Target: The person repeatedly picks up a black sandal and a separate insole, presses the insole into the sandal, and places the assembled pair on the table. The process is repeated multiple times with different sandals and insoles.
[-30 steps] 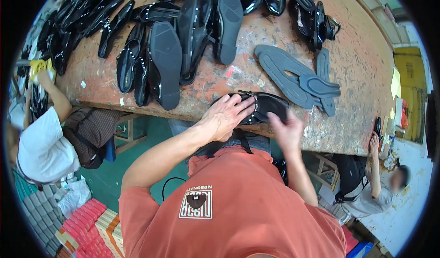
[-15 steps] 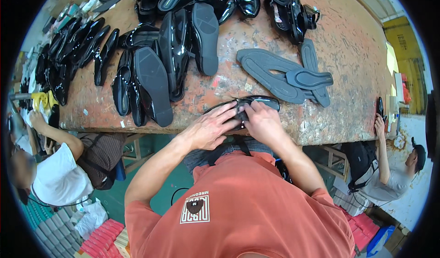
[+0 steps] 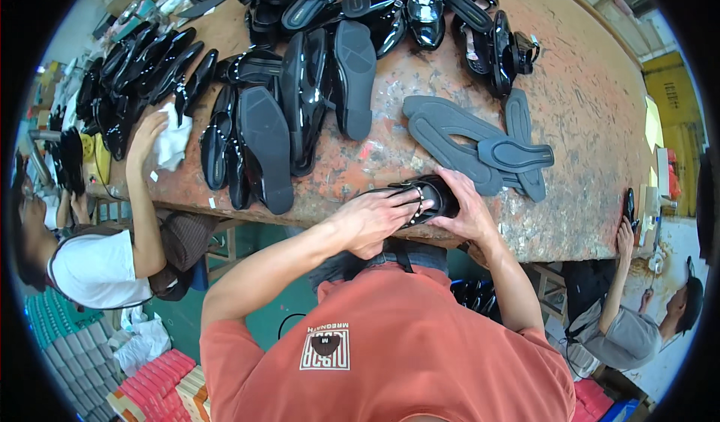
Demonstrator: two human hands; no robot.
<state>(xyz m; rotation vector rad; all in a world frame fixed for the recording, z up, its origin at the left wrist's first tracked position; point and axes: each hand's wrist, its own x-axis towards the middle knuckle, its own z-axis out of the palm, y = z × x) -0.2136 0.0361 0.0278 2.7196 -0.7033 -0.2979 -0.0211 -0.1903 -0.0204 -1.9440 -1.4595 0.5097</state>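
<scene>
At the table's near edge, a glossy black shoe (image 3: 442, 196) with a pale-studded strap lies between my two hands, its opening facing up. My left hand (image 3: 373, 218) is closed over the front part, and its fingertips are partly hidden at the strap. Around the other end wraps my right hand (image 3: 468, 211), thumb on the near side and fingers on the far side. Just beyond my right hand, several grey insoles (image 3: 444, 139) lie overlapping on the table.
Black shoes (image 3: 304, 100) crowd the worn table (image 3: 592, 122) from its middle to the far left. At left, a co-worker's hand (image 3: 147, 136) touches a shoe beside a white cloth (image 3: 174, 139). Another person's hand (image 3: 625, 236) holds a dark shoe (image 3: 628, 206) at the right edge.
The shoe has turned, and its opening now shows. My right hand has shifted from its middle to its right end. The left co-worker's arm has reached onto the table, where a white cloth now shows.
</scene>
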